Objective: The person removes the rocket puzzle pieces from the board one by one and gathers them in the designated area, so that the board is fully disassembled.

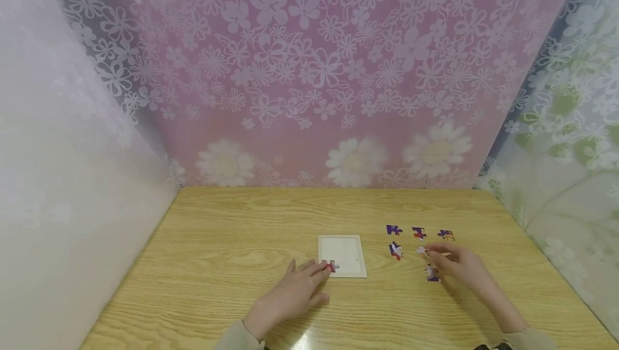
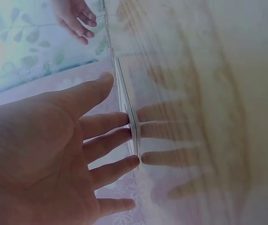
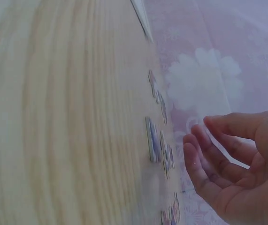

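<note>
A white square puzzle tray (image 1: 348, 250) lies on the table with one red and pale jigsaw piece (image 1: 331, 266) in its lower left corner. My left hand (image 1: 298, 291) is spread out beside it, fingertips at the tray's left edge and at that piece; in the left wrist view the fingers (image 2: 108, 140) are straight. To the right of the tray, my right hand (image 1: 459, 264) pinches a pale jigsaw piece (image 1: 422, 250) at the tips of thumb and forefinger. In the right wrist view that hand (image 3: 237, 164) has its fingers bent above the table, the piece barely discernible.
Loose pieces surround the right hand: a purple one (image 1: 394, 229), a red and purple one (image 1: 419, 233), a yellow and purple one (image 1: 447, 235), a blue and white one (image 1: 396, 251) and a purple one (image 1: 432, 273). Flowered cloth (image 1: 309, 70) hangs behind the wooden table (image 1: 232, 231).
</note>
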Demonstrator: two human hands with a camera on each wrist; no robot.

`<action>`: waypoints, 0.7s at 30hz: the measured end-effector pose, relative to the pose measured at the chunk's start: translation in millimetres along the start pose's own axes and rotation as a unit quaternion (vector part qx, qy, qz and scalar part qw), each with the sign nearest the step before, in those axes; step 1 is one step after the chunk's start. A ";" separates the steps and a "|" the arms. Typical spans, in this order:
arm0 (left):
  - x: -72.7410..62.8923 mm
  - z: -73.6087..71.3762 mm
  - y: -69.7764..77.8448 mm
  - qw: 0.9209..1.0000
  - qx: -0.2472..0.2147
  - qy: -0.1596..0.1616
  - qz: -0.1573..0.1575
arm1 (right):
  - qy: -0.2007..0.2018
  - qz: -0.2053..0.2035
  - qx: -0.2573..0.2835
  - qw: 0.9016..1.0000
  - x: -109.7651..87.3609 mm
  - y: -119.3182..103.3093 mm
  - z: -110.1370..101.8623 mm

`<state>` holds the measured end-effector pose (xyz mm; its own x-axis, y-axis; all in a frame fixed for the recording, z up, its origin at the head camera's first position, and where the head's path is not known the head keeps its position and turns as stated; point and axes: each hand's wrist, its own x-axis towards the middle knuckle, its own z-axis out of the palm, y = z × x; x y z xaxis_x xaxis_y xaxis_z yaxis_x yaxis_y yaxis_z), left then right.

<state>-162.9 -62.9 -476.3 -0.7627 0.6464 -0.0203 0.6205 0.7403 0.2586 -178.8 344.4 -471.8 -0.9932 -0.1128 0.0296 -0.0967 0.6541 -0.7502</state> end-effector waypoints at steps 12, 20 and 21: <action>1.4 0.7 -2.1 1.000 -0.023 0.013 0.010 | 0.004 -0.046 0.068 0.997 15.6 -32.0 18.5; 1.6 -0.5 -2.4 0.999 -0.033 0.013 0.012 | 0.003 -0.085 0.058 0.995 29.3 -47.6 40.1; 1.8 -0.6 -2.4 0.999 -0.032 0.013 0.012 | 0.003 -0.094 0.050 0.994 30.4 -49.6 42.3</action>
<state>-165.9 -63.6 -476.5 -0.7533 0.6576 0.0107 0.6255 0.7112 0.3208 -201.4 276.9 -461.7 -0.9587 -0.2210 0.1789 -0.2735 0.5451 -0.7925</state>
